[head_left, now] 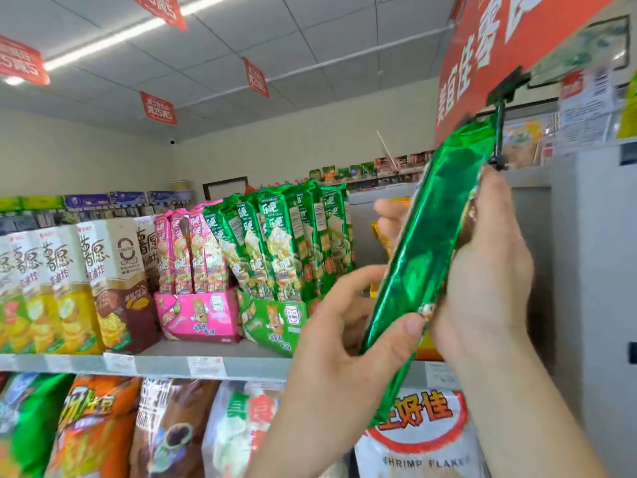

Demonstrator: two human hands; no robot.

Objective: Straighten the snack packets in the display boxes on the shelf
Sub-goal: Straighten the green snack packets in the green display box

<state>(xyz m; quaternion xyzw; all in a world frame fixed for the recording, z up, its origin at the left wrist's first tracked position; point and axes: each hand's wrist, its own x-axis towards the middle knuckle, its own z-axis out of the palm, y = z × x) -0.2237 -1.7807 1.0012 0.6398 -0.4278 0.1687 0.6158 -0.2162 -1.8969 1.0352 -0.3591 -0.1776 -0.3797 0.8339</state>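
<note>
1. One camera sits on the person's head.
2. It looks forward at the shelf [258, 368] and sees the ceiling [327, 36] too.
3. It is very close to the left hand [344, 343] and the right hand [489, 270].

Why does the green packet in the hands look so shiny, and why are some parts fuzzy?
Head view: the green packet is glossy foil, likely mirroring the ceiling strip light; the notices at upper right and the bags at lower left look smeared, near the frame's edges; the green display box stays sharper.
</note>
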